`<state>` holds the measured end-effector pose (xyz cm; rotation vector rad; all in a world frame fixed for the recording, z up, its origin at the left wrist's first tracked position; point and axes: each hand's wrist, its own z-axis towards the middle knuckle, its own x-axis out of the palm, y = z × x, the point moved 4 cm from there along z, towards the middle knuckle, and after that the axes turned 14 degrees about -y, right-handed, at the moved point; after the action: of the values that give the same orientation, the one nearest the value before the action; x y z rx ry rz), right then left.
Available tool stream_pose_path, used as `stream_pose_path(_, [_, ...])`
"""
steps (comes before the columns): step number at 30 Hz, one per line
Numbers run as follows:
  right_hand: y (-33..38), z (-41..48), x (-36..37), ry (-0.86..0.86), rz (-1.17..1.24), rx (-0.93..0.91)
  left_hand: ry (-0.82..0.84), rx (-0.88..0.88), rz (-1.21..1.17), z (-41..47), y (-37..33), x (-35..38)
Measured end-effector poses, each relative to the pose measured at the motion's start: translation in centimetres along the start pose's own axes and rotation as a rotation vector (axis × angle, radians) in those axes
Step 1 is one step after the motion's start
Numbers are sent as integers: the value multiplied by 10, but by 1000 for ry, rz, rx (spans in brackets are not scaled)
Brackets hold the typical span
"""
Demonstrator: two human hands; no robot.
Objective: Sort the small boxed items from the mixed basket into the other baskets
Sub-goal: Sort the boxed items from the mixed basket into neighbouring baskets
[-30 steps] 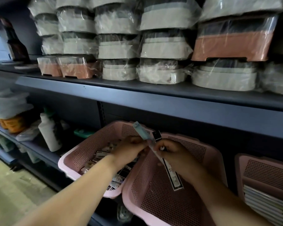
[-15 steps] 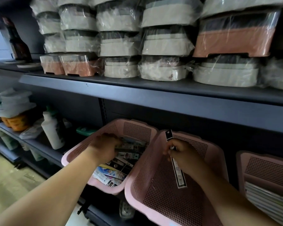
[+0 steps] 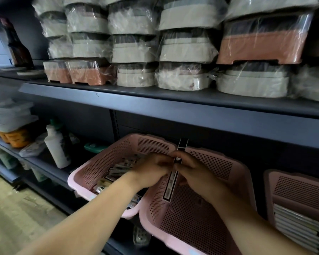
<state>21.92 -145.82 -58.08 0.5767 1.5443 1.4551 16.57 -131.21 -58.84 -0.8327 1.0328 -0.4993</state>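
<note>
Both bare forearms reach forward, converging. The left hand (image 3: 151, 169) and right hand (image 3: 193, 173) meet fingertip to fingertip, fingers curled in a pinch.

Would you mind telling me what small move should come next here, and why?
Probably lower the slim box into the middle basket and let go. Both the right hand and left hand pinch it upright above that basket's bare floor, while the left basket holds the mixed boxes.

Print on the long box (image 3: 171, 183) was too blurry to read. Left hand (image 3: 151, 170) covered part of the mixed basket (image 3: 99, 162), and the right-hand basket (image 3: 298, 199) got cut off by the edge.
</note>
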Motion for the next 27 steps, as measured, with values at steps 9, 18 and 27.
stream_pose_path(9, [0, -4, -3, 21, 31, -36, -318, -28, 187, 6, 12, -65])
stream_pose_path(18, [-2, -8, -23, -39, -123, -34, 53, 35, 1084, -37, 53, -99])
stream_pose_path(27, [-3, -21, -71, -149, -264, -43, -19, 136, 716, -21, 4, -34])
